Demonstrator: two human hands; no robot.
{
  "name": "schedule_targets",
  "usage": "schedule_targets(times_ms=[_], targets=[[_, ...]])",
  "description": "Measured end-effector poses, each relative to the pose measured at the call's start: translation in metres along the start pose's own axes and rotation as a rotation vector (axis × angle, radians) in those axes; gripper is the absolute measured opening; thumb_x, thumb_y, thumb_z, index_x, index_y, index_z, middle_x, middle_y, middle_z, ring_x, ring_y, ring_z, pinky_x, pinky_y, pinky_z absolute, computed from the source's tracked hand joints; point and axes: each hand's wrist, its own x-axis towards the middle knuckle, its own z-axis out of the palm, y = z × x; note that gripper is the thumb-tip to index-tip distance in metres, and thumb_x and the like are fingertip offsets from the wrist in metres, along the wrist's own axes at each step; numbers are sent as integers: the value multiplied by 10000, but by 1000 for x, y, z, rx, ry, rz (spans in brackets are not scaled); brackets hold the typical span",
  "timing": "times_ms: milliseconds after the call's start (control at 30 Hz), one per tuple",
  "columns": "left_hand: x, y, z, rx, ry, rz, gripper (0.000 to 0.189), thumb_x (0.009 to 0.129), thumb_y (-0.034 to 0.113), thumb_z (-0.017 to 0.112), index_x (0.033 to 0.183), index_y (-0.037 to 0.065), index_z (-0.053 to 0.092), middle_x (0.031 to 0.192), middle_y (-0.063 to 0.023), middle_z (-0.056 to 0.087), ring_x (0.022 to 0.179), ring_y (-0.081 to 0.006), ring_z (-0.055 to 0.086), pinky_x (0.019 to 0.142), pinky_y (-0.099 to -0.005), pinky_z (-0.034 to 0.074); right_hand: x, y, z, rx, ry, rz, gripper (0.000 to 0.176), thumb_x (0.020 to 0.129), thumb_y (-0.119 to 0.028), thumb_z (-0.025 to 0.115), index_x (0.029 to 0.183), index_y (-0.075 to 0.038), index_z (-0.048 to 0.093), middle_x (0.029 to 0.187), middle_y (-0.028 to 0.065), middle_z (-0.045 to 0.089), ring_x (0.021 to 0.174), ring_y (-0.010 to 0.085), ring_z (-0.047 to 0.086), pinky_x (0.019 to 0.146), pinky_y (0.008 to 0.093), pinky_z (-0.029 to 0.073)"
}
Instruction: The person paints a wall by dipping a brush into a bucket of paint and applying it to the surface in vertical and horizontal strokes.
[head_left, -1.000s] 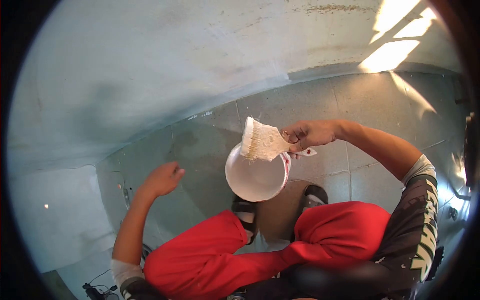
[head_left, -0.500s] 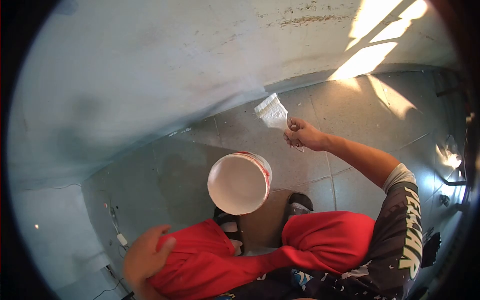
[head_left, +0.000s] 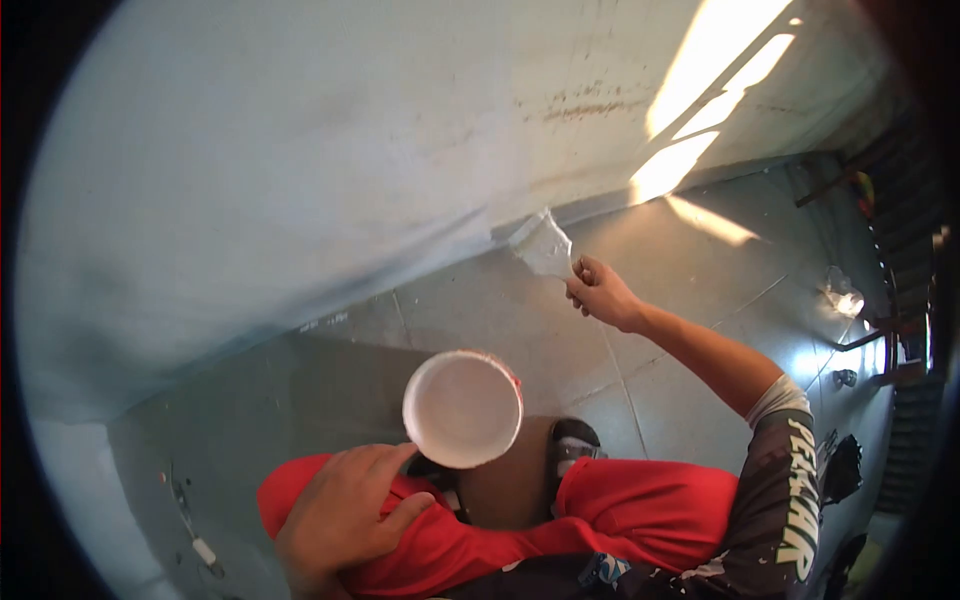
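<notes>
A wide paintbrush (head_left: 545,247) coated in white paint is gripped by its handle in my right hand (head_left: 600,291). Its bristles point up and left, close to the foot of the pale wall (head_left: 330,130). On the floor in front of my feet stands a white bucket (head_left: 463,408) with red marks on its outside and a white inside. Over my red-trousered left knee, my left hand (head_left: 350,510) holds nothing, its thumb apart from the fingers. The fingertips come right up to the bucket's left lower rim.
Grey floor tiles (head_left: 670,330) run along the wall. A white plug-like piece with a cord (head_left: 203,549) lies at lower left. A black bag-like thing (head_left: 845,468) is at right, near dark metal legs (head_left: 860,340). Sunlight patches (head_left: 680,165) fall on the wall.
My left hand has moved right and up, from beside the knee to the bucket's rim. The view has shifted, and the bucket sits lower in it. The paintbrush stays in my right hand.
</notes>
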Motion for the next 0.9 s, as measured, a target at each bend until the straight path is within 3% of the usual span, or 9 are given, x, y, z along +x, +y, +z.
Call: schedule_targets(times_ms=[133,233,400,500,733,900], targets=[[13,-14,3,58,-6,151,556,906,387,647,1249,-42,557,1151,-229,636,1095,-384,601,966,-453,462,-6,-29,-13,-148,94,21,184,944,-168,590,992,-1,530,832,102,630,700,157,591,594,315,490],[12,-14,-1,33,-80,189,559,919,401,625,1255,-41,555,1145,-232,637,1088,-381,605,960,-454,465,-5,-51,-21,-307,171,-16,214,914,-166,606,983,35,585,815,113,649,705,173,604,612,333,498],[-3,-23,1,-11,-18,178,534,916,383,638,1259,-17,556,1172,-243,631,1109,-400,596,987,-464,457,11,-85,-45,-394,205,-49,238,873,-169,603,948,56,622,788,111,663,673,179,614,585,325,498],[-10,-19,0,17,7,123,534,919,384,635,1263,-16,552,1171,-239,632,1111,-399,595,984,-466,459,16,-98,-55,-321,203,-29,219,866,-161,627,963,36,626,797,103,665,659,140,602,521,271,472],[-6,-9,2,51,-3,102,548,935,413,600,1260,-25,547,1119,-223,645,1034,-384,626,930,-459,481,-1,-73,-32,-65,237,11,194,949,-165,586,963,27,603,800,96,634,632,140,576,516,280,467],[5,-8,4,76,-5,128,539,939,408,598,1253,-27,548,1095,-243,646,1014,-397,628,916,-469,486,4,-48,-21,55,132,161,190,996,-191,544,957,-6,562,779,77,595,622,139,564,497,271,451]])
